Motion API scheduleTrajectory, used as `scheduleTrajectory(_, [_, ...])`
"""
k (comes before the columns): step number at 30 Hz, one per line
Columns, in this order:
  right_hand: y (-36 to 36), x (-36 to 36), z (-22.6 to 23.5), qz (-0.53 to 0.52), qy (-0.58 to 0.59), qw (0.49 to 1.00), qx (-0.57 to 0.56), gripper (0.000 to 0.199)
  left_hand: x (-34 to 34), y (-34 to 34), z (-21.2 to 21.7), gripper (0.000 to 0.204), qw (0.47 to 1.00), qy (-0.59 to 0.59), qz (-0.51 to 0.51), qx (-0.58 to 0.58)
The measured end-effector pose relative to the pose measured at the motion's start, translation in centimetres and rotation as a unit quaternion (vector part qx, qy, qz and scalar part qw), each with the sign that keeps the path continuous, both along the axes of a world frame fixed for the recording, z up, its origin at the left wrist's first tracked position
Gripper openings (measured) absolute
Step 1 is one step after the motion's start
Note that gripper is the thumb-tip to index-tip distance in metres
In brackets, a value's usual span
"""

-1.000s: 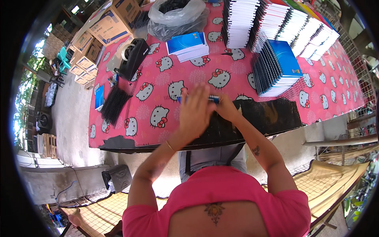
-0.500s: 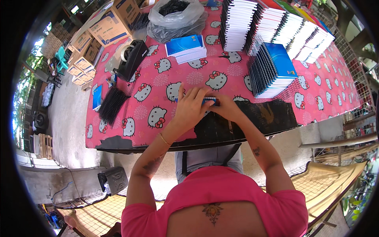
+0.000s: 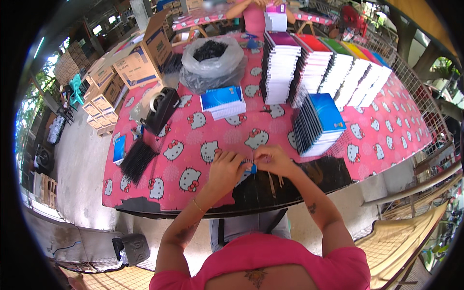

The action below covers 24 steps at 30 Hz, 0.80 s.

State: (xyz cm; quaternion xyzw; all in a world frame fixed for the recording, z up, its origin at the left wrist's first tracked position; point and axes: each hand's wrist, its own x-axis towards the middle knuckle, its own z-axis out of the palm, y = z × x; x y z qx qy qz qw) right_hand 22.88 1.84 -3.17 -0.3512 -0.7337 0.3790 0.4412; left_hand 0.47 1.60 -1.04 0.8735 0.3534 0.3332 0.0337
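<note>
My left hand [image 3: 225,170] is closed round a small blue-covered notebook [image 3: 253,168] at the table's near edge, and covers most of it. At the notebook's right end, my right hand [image 3: 274,161] has its fingers pinched together; whatever they grip is too small to make out. Beyond the hands lies a short pile of blue notebooks [image 3: 221,98]. To the right stands a stack of blue notebooks with black spiral coils [image 3: 326,113]. A heap of black spiral coils [image 3: 138,162] lies to the left, beside a single blue notebook [image 3: 119,148].
A black tape dispenser [image 3: 162,110] and a plastic bag of black coils [image 3: 212,65] stand farther back. Tall stacks of coloured notebooks [image 3: 280,67] line the far right. Cardboard boxes [image 3: 137,65] are at left. Another person [image 3: 253,19] holds a purple notebook at a far table.
The view has tilted up, bringing the far table and a person into sight. My right hand's fingers have drawn into a pinch at the notebook's end.
</note>
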Motion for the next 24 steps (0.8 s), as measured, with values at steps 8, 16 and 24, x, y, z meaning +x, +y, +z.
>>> scheduleTrajectory(8, [-1.7, -2.1, 1.2, -0.218, -0.094, 0.967, 0.097, 0.020, 1.1, -1.1, 1.3, 0.017, 0.998, 0.056, 0.030, -0.002])
scheduleTrajectory(16, [-7.1, 0.3, 9.3, -0.342, 0.034, 0.916, 0.208, 0.031, 4.7, 0.1, 8.5, 0.016, 0.996, -0.084, 0.003, 0.026])
scheduleTrajectory(24, [-8.5, 7.6, 16.8, -0.309, 0.203, 0.922, 0.119, 0.065, 18.0, 2.0, 18.5, 0.019, 0.878, -0.366, -0.280, -0.128])
